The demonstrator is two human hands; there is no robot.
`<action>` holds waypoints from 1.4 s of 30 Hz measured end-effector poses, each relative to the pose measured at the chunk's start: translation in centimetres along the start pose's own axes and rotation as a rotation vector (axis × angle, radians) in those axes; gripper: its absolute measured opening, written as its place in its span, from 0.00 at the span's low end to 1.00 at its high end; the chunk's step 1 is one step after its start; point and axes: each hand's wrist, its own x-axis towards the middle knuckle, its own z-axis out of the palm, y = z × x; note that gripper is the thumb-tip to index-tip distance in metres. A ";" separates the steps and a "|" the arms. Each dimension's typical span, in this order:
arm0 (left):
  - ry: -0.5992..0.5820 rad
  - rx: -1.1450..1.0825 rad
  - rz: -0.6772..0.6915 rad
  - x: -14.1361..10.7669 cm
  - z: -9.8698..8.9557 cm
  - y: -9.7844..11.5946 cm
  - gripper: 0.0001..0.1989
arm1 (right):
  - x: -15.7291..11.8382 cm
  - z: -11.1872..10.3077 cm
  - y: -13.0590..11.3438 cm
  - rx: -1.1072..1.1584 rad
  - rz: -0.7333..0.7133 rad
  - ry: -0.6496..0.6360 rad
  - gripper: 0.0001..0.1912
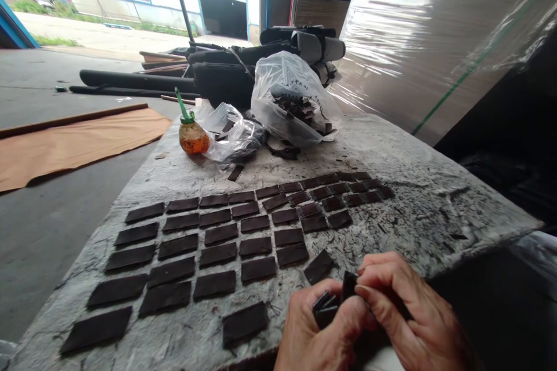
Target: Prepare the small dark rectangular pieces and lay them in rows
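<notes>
Head camera: at lower right, my left hand (319,330) closes around a small stack of dark rectangular pieces (325,310) as my right hand (404,307) pinches a single dark piece (349,285) just above it. A loose piece (319,266) lies just beyond my hands, beside neat rows of matching pieces (217,254) on a stained work slab (418,226). Upper centre, a clear plastic bag (287,101) holds more.

Rows of flat rectangular pieces (213,249) are laid on the slab worktop (418,214); a plastic bag (292,101) is placed behind them, a small round bottle (194,138) left of it.
</notes>
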 end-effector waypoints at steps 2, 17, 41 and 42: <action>0.028 -0.037 -0.025 -0.1 0.0 -0.3 0.14 | 0.1 0.0 0.0 0.061 0.042 -0.020 0.04; 0.148 -0.046 -0.134 0.2 -0.1 0.1 0.16 | 0.2 -0.1 -0.1 0.197 0.208 -0.117 0.05; 0.041 -0.256 -0.016 0.6 0.1 -1.6 0.17 | 1.1 0.0 -0.6 0.705 0.833 -0.193 0.23; 0.046 -0.225 -0.009 0.5 0.0 -1.4 0.16 | 1.2 0.0 -0.7 0.694 0.836 -0.192 0.23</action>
